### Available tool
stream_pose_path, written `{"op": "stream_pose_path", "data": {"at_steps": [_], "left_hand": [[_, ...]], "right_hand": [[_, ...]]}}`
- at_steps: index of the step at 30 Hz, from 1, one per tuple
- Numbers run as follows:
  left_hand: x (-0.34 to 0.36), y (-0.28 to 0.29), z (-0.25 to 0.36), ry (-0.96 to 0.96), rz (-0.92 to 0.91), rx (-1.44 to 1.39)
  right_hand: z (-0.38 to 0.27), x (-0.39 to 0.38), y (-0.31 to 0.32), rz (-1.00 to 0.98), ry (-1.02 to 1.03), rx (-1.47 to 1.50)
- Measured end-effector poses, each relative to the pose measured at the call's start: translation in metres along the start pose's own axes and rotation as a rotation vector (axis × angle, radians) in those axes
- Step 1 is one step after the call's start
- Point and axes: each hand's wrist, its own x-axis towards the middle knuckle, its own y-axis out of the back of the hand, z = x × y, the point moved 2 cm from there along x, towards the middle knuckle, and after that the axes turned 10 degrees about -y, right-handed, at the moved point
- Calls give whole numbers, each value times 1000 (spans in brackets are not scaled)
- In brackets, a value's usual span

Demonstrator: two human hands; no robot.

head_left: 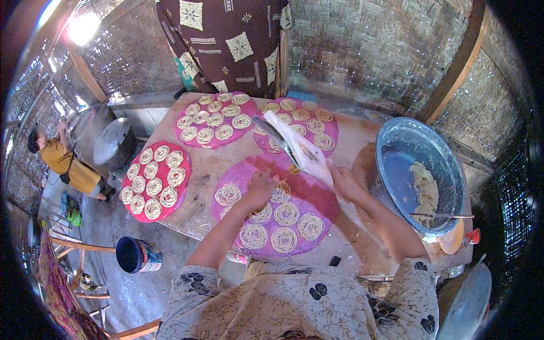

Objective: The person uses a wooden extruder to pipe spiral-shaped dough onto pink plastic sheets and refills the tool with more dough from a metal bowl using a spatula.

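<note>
My right hand (343,182) is closed on the near end of a long white tool (306,148), perhaps a press, slanting over the table. A dark bar (271,130) runs along its left side, and a small yellowish part (293,169) shows beneath. Under it lies a round purple sheet (317,198) bearing several coiled noodle nests (286,214). My left hand (263,187) hovers low over this sheet, beside a nest (280,192) near its middle. Its fingers are bent but blurred, so I cannot see whether they hold anything.
Round sheets of nests lie farther off: one red (182,198), two pink (185,131) (334,116). At right stands a large blue basin (396,187) with pale dough (425,187); a stick (447,216) crosses its rim. A bucket (136,256) stands on the floor. Another person (62,161) bends by pots.
</note>
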Motion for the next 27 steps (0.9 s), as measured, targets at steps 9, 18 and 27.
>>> {"op": "stream_pose_path", "data": {"at_steps": [9,18,27], "left_hand": [[-24,75,55,-319,56,576],[-55,98,122,-377,-134,-458],[-64,52,213,-369,-424,-968]], "right_hand": [[-17,-28,14,147,230,-28],[-117,-148,26,205,629,-483],[-27,-68,28,-150,703,-301]]}}
